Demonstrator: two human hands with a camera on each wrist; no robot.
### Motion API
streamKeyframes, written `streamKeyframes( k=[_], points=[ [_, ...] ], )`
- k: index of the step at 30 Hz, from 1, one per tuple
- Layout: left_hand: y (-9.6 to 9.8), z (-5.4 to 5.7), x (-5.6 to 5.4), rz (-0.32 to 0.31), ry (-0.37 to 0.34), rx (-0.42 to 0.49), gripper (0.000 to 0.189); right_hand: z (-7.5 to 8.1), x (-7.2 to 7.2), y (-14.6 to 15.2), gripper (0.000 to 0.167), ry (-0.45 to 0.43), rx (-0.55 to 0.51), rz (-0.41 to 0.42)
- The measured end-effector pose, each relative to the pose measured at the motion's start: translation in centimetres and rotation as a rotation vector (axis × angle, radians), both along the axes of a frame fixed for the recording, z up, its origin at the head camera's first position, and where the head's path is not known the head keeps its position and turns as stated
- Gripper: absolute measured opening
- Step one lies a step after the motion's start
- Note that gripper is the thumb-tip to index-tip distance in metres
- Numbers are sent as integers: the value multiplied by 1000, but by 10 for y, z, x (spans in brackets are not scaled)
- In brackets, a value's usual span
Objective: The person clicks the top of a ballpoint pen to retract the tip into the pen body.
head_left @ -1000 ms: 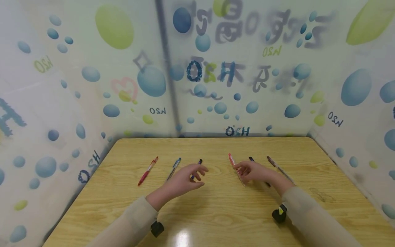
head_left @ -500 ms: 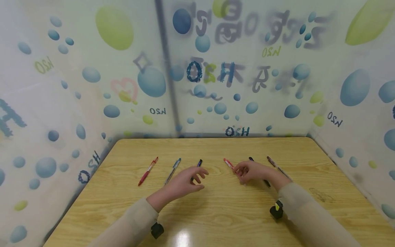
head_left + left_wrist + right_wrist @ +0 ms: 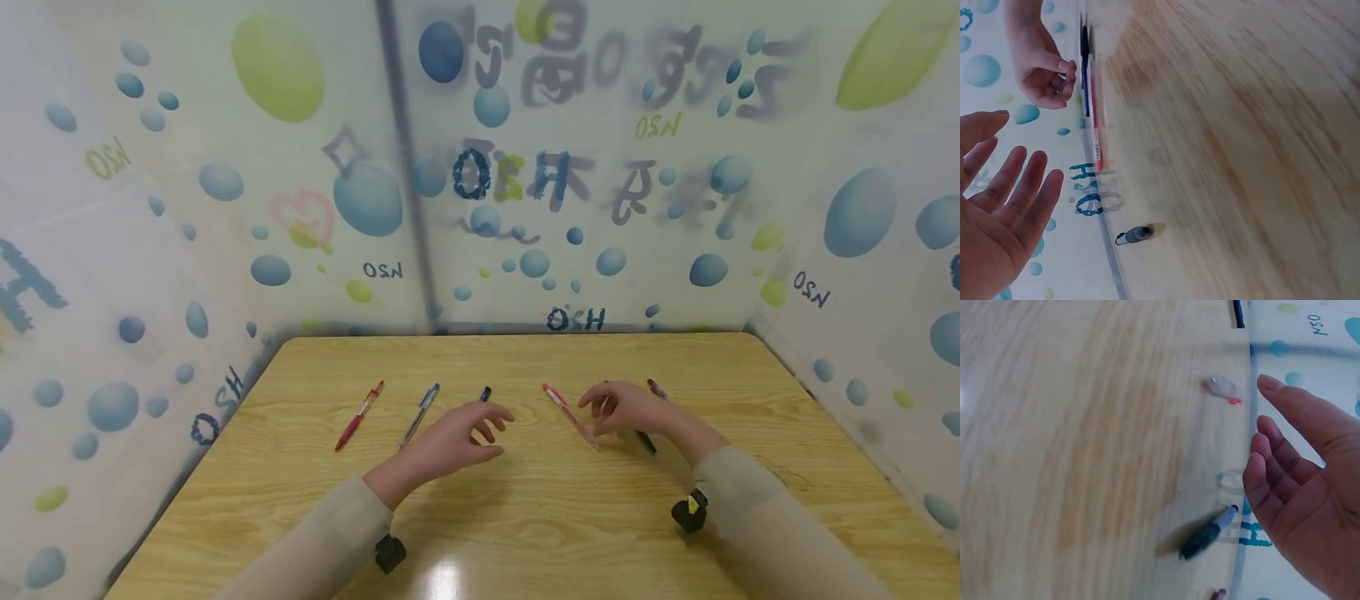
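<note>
On table [image 3: 480, 517], red pen [image 3: 571, 416] lies just beside my R hand [image 3: 630, 408], black pen [image 3: 646, 442] partly under it, blue pen [image 3: 486, 394] partly behind my L hand [image 3: 457, 433]; fingers of both are relaxed & free

1. The sleeved left forearm [image 3: 315, 537] is extended inward from the lower left of the head view.
2. The left grip [image 3: 453, 437] is held relaxed, its fingers [image 3: 1022, 187] slightly bent and parted, its thumb [image 3: 982, 128] set apart.
3. The sleeved right forearm [image 3: 780, 521] is extended inward from the lower right.
4. The right grip [image 3: 630, 408] is pointed inward, its fingers loosely bent, its thumb held apart from them.
</note>
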State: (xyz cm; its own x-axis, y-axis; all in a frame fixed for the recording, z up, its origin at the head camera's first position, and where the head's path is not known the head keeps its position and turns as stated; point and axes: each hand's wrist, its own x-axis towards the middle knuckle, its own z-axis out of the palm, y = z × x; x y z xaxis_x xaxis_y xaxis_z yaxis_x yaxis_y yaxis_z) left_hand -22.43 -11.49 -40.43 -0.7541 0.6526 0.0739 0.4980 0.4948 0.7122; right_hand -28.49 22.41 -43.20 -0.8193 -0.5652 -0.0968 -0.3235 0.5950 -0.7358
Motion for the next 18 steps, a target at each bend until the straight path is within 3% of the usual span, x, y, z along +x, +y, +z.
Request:
streamKeyframes(
  k=[9, 18],
  points=[
    [10, -2, -3, 7, -13, -21, 43, 5, 4, 19, 41, 91, 2, -32],
    [19, -3, -4, -17, -11, -6, 42, 1, 6, 40, 49, 94, 45, -34]
  ],
)
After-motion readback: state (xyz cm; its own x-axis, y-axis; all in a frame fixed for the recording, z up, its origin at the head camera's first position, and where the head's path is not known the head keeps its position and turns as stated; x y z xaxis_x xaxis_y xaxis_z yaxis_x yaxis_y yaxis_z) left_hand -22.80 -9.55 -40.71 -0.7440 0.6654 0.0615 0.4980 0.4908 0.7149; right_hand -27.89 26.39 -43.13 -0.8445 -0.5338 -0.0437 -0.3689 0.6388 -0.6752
